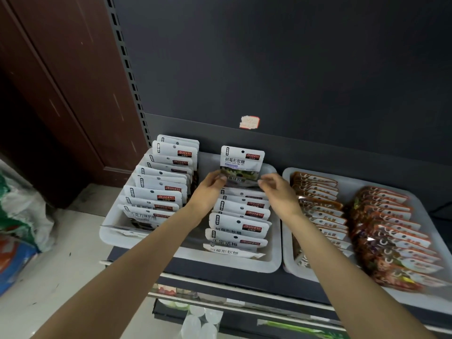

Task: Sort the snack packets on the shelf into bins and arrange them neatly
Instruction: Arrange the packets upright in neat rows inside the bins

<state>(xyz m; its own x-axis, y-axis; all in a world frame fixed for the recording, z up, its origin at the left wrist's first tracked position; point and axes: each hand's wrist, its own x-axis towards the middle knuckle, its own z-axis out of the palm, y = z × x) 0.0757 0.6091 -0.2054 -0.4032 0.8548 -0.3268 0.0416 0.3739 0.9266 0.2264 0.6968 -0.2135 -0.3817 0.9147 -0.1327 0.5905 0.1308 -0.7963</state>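
A white bin [274, 263] on the shelf holds two rows of white snack packets. The left row [159, 189] stands fairly upright. The right row [241, 216] leans forward, and one packet [242, 160] stands upright at its back. My left hand [210, 188] pinches that packet's lower left edge. My right hand [275, 189] is at its lower right edge with fingers curled; whether it touches the packet is unclear. A second white bin [289, 265] to the right holds two rows of orange-red packets [391, 231].
The dark back panel [293, 69] of the shelf rises behind the bins, with a torn sticker [249, 122] on it. A brown wooden wall [61, 94] and a woven sack [22, 211] are at the left. A lower shelf [220, 307] with goods shows below.
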